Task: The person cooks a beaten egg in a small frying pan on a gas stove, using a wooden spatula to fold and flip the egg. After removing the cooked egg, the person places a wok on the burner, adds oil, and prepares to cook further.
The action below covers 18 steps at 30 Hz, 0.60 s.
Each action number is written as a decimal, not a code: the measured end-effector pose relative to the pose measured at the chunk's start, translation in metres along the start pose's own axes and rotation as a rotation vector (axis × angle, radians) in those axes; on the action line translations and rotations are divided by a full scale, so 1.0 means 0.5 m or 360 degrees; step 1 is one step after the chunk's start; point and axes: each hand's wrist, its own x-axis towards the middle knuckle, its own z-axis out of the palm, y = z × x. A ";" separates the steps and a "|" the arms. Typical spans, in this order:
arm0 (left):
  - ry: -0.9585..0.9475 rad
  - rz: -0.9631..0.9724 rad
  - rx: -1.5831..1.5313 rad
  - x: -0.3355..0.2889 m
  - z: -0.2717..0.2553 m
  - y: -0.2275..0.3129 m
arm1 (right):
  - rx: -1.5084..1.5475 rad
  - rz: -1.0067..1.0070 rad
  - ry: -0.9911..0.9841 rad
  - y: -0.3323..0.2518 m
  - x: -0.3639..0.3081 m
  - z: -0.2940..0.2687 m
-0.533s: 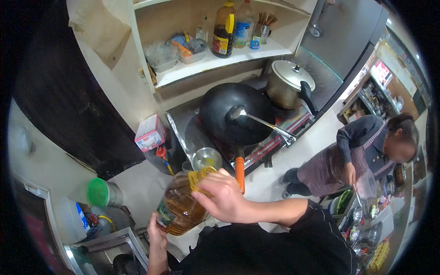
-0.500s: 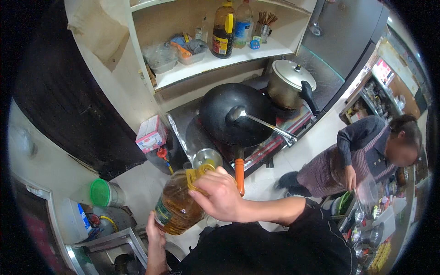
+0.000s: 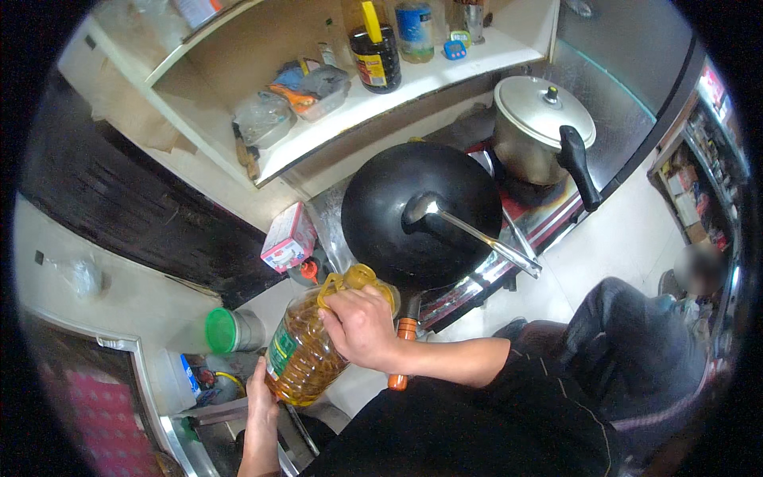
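Observation:
A large clear plastic bottle of golden cooking oil (image 3: 306,354) with a yellow cap and handle is tilted in front of me. My right hand (image 3: 362,327) is closed around its yellow handle near the neck. My left hand (image 3: 260,395) holds the bottle's base from the left. The neck points up and away, beside the near left rim of a black wok (image 3: 389,179) on the stove. A steel ladle (image 3: 423,210) rests in the wok, its handle over the right rim. The wok's orange wooden handle (image 3: 399,380) passes just behind my right wrist.
A lidded pot (image 3: 534,143) with a black handle stands right of the wok. Above runs a white shelf (image 3: 334,119) with a dark sauce bottle (image 3: 375,60). A pink and white box (image 3: 288,238) sits left of the stove. A co-worker (image 3: 636,342) is close on my right.
My view has shifted, bringing the wok nearer. The metal cup beneath the bottle's neck is now mostly hidden. The co-worker has bent down and come closer. Both hands keep hold of the bottle.

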 end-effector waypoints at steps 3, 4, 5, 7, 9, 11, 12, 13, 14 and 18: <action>0.0032 -0.0016 0.0051 -0.014 0.030 0.034 | 0.0021 0.0059 0.0023 0.028 0.000 -0.012; 0.0055 -0.0003 0.0127 -0.021 0.041 0.044 | 0.0014 0.0047 0.0042 0.035 -0.001 -0.015; 0.0058 0.0019 0.0180 -0.031 0.047 0.056 | 0.0029 0.0052 0.0047 0.041 -0.002 -0.017; 0.0046 0.0034 0.0238 -0.050 0.060 0.076 | 0.0054 0.0041 0.0088 0.051 -0.004 -0.019; 0.0030 0.0003 0.0302 -0.066 0.070 0.088 | 0.0074 0.0017 0.0162 0.057 -0.007 -0.020; -0.0047 0.0062 0.0311 -0.079 0.076 0.095 | 0.0051 0.0021 0.0145 0.062 -0.009 -0.022; 0.0021 0.0045 0.0360 -0.083 0.077 0.099 | 0.0054 0.0034 0.0132 0.063 -0.009 -0.023; -0.0006 0.0046 0.0382 -0.088 0.077 0.102 | 0.0038 0.0030 0.0141 0.064 -0.009 -0.024; 0.0051 0.0022 0.0442 -0.091 0.077 0.106 | 0.0038 0.0038 0.0143 0.065 -0.009 -0.025; 0.0016 0.0019 0.0446 -0.108 0.075 0.121 | 0.0048 0.0122 0.0125 0.067 -0.008 -0.027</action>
